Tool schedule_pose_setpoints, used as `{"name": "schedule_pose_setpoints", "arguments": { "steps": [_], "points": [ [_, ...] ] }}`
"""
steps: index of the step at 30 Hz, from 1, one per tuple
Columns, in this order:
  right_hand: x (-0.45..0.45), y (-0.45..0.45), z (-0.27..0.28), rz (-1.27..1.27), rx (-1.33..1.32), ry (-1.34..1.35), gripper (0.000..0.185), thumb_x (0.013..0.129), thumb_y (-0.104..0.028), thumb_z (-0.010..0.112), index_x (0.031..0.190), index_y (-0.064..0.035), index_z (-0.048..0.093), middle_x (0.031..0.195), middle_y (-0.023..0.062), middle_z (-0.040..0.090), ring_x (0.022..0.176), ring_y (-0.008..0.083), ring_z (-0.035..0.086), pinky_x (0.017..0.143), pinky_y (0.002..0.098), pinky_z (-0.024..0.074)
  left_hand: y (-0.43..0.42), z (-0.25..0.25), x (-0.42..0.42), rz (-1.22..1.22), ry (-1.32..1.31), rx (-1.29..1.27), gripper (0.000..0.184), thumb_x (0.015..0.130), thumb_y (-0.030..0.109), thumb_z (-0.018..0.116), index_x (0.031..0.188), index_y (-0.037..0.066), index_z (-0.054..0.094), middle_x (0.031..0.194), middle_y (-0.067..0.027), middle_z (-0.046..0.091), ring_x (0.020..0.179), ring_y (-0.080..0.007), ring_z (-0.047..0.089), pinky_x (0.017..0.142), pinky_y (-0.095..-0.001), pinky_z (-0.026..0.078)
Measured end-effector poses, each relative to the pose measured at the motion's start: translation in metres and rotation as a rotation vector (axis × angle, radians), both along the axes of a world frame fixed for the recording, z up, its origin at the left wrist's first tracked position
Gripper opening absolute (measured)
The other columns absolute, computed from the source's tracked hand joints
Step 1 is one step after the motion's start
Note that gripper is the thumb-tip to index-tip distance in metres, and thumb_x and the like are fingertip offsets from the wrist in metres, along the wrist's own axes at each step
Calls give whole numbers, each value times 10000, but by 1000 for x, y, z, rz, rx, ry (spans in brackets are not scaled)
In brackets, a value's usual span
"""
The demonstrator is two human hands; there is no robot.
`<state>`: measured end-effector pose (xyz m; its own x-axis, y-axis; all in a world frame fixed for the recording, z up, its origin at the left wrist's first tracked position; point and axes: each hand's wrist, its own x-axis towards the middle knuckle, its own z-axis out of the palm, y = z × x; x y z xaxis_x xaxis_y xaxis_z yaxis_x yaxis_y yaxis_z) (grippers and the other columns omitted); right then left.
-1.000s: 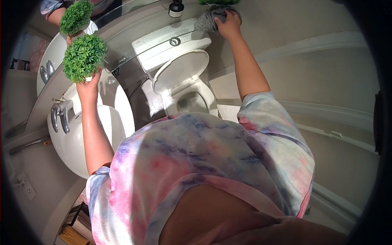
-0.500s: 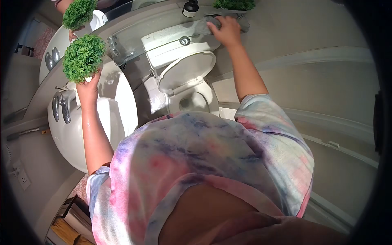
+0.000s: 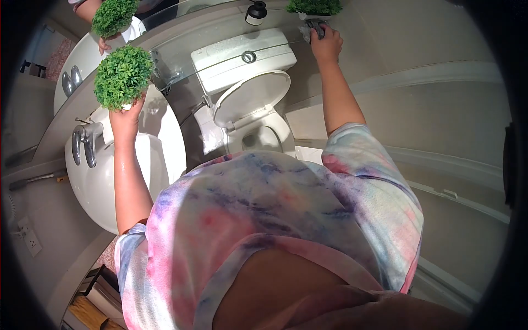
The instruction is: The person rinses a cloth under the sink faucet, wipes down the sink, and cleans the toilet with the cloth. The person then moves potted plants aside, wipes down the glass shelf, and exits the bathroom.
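Observation:
My left hand [image 3: 126, 114] is closed round the white base of a bushy green artificial plant [image 3: 123, 76], held up over the sink [image 3: 157, 165]. At the far right end of a glass shelf [image 3: 220, 61], above the toilet tank, my right hand [image 3: 328, 45] grips a crumpled grey cloth [image 3: 313, 30] and presses it on the shelf. Just behind the cloth sits a second green plant [image 3: 314, 6] in a white pot. A dark bottle with a white label [image 3: 256, 14] stands to the left of my right hand.
Below the shelf is a white toilet [image 3: 267, 129] with its lid raised. A chrome faucet [image 3: 85, 144] rises at the sink's left side. The mirror [image 3: 60, 121] reflects the held plant. A wall [image 3: 429, 38] borders the right.
My right hand has slid the cloth rightward along the shelf to its far end. My left hand and the plant have shifted slightly right.

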<state>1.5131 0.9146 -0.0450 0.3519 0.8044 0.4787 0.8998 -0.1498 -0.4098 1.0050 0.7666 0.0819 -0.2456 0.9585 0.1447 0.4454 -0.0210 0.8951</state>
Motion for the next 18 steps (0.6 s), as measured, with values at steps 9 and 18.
{"name": "schedule_pose_setpoints", "arguments": {
  "steps": [9,18],
  "points": [
    [-100,-36,59,237,-272,-171,493,860,-575,529,1215,-252,644,1191,144,528,1132,316,484,966,474,383,4,-1,-4,-19,131,-59,489,759,195,773,1164,-1,582,1105,-77,643,994,-165,601,915,-309,447],
    [3,-34,-5,-115,205,1074,450,926,-385,508,1171,-21,610,1256,147,555,1129,311,541,972,449,418,0,9,6,-62,52,3,452,767,173,765,1145,-8,596,1096,-84,651,987,-167,608,900,-314,456]
  ]
}}
